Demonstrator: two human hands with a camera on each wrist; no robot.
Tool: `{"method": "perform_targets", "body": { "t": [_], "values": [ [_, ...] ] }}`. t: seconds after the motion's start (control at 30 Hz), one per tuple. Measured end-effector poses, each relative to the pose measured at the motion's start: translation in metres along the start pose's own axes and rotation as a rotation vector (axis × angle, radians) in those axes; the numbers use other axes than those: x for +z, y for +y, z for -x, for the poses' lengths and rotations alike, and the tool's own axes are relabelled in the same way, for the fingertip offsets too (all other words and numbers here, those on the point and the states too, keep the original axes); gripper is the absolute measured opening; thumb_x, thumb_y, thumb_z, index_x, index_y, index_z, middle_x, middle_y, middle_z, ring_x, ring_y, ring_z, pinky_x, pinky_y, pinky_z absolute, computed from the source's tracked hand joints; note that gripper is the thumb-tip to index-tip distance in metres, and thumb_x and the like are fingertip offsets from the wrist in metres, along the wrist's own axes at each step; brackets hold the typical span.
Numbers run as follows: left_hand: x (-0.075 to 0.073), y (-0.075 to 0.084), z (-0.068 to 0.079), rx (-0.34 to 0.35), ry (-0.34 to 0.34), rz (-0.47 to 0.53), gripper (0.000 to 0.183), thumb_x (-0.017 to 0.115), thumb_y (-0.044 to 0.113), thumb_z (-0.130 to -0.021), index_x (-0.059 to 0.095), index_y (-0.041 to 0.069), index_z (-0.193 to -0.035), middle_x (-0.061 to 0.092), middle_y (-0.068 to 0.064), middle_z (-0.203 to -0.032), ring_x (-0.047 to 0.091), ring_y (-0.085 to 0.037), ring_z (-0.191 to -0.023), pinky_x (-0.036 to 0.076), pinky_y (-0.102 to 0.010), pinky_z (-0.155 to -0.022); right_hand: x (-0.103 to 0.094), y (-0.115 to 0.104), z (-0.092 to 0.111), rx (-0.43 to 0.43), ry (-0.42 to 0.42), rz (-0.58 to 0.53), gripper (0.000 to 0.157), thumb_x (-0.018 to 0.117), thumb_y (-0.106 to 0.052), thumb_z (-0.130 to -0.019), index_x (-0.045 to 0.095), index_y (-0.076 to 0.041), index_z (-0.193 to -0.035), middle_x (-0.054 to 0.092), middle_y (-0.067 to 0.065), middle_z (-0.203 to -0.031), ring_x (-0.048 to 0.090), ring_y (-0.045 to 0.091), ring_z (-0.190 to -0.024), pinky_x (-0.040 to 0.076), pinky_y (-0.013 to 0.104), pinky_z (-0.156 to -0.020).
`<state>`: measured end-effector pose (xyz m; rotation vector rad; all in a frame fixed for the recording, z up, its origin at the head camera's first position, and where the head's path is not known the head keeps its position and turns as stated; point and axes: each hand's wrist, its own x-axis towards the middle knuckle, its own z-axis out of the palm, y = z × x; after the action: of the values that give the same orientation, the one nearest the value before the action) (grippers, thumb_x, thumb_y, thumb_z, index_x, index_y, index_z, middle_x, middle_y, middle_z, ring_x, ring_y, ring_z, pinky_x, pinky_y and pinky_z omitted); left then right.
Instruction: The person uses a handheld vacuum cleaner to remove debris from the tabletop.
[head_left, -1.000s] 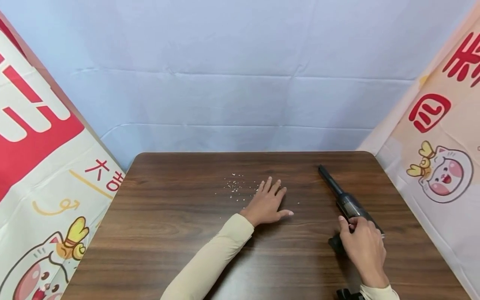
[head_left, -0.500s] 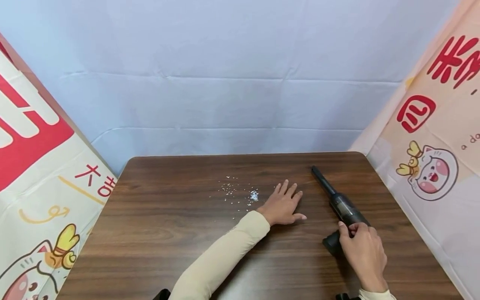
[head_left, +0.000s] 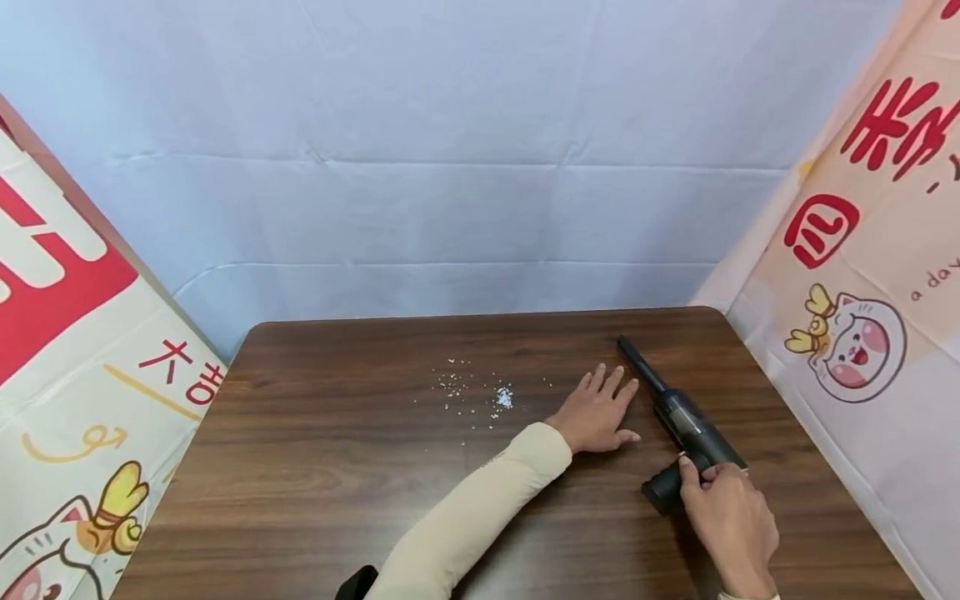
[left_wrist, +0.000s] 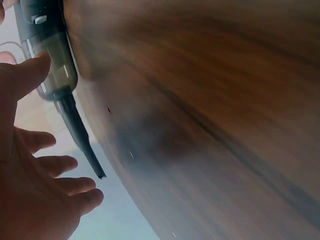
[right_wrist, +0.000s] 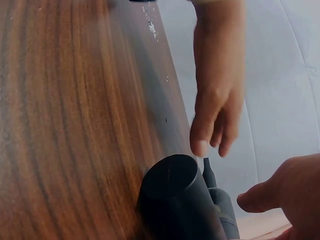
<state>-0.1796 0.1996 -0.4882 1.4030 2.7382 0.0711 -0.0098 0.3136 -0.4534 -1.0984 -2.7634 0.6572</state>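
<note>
A black handheld vacuum cleaner (head_left: pixel 693 429) with a clear dust cup and a long narrow nozzle (head_left: pixel 640 362) lies aslant on the right of the table. My right hand (head_left: pixel 731 521) holds it near the rear, thumb by the stubby handle (head_left: pixel 663 490) and fingers curled over the body; their tips are hidden. In the right wrist view the handle's round end (right_wrist: pixel 170 175) fills the lower middle, with my thumb (right_wrist: pixel 262 195) beside it. My left hand (head_left: pixel 596 412) reaches across, fingers spread, palm down, left of the vacuum. In the left wrist view its fingers (left_wrist: pixel 60 165) overlap the nozzle.
White crumbs (head_left: pixel 504 398) are scattered left of my left hand, with a denser little pile among them. The brown wooden table (head_left: pixel 337 467) ends at a pale blue cloth backdrop (head_left: pixel 450 208). Printed banners (head_left: pixel 847 333) hang on both sides.
My left hand has slid right, away from the crumbs and closer to the vacuum cleaner, uncovering the small pile. My right hand stays at the vacuum's rear. The head view has shifted slightly.
</note>
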Motion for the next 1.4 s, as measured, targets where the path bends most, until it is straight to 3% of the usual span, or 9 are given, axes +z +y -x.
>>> {"method": "perform_targets", "body": {
  "t": [0.23,0.5,0.7,0.93,1.23,1.4],
  "values": [
    [-0.001,0.013,-0.019,0.013,-0.005,-0.017,0.082,0.041,0.066,-0.083,0.005,0.028,-0.147,0.004,0.000,-0.152,0.005,-0.028,-0.139,0.013,-0.037,-0.109,0.002,0.004,0.001,0.019,-0.045,0.036,0.073,0.041,-0.065,-0.084,0.060,0.003,-0.100,0.063,0.020,-0.083,0.057,0.035,-0.066,0.032,0.049,-0.062],
    [-0.005,0.018,-0.028,0.028,-0.004,-0.085,0.082,0.045,0.062,-0.084,0.006,0.028,-0.147,0.006,0.001,-0.152,0.006,-0.029,-0.138,0.015,-0.037,-0.109,0.002,0.006,0.003,0.014,-0.087,0.083,0.078,0.035,-0.068,-0.084,0.062,0.003,-0.101,0.063,0.023,-0.087,0.058,0.036,-0.068,0.033,0.048,-0.060],
    [-0.003,0.030,-0.035,0.030,-0.024,-0.127,0.084,0.048,0.061,-0.083,0.004,0.029,-0.147,0.002,0.006,-0.152,0.001,-0.028,-0.139,0.013,-0.037,-0.109,0.003,0.007,0.004,0.016,-0.145,0.105,0.080,0.029,-0.072,-0.083,0.064,0.000,-0.085,0.060,0.015,-0.070,0.054,0.028,-0.060,0.033,0.046,-0.057],
    [-0.002,0.043,-0.041,0.050,-0.016,-0.138,0.087,0.053,0.057,-0.082,0.003,0.027,-0.147,0.006,0.008,-0.152,0.003,-0.028,-0.139,0.013,-0.035,-0.109,0.011,0.006,0.003,0.067,-0.202,0.095,0.097,0.022,-0.079,-0.078,0.061,0.009,-0.097,0.061,0.020,-0.075,0.055,0.032,-0.063,0.032,0.050,-0.060],
    [0.004,0.042,-0.047,0.065,0.021,-0.128,0.082,0.056,0.052,-0.084,0.011,0.025,-0.147,0.013,0.005,-0.151,0.010,-0.027,-0.138,0.016,-0.033,-0.108,0.022,0.003,0.002,0.161,-0.135,0.015,0.098,0.027,-0.084,-0.071,0.058,0.006,-0.094,0.058,0.025,-0.079,0.054,0.036,-0.064,0.035,0.045,-0.047],
    [0.004,0.043,-0.048,0.069,0.046,-0.137,0.078,0.055,0.051,-0.085,0.017,0.023,-0.147,0.018,0.004,-0.150,0.015,-0.027,-0.137,0.018,-0.031,-0.108,0.027,0.003,0.002,0.217,-0.081,-0.060,0.096,0.033,-0.083,-0.071,0.055,0.006,-0.097,0.057,0.026,-0.082,0.054,0.038,-0.068,0.035,0.046,-0.049]
  ]
}}
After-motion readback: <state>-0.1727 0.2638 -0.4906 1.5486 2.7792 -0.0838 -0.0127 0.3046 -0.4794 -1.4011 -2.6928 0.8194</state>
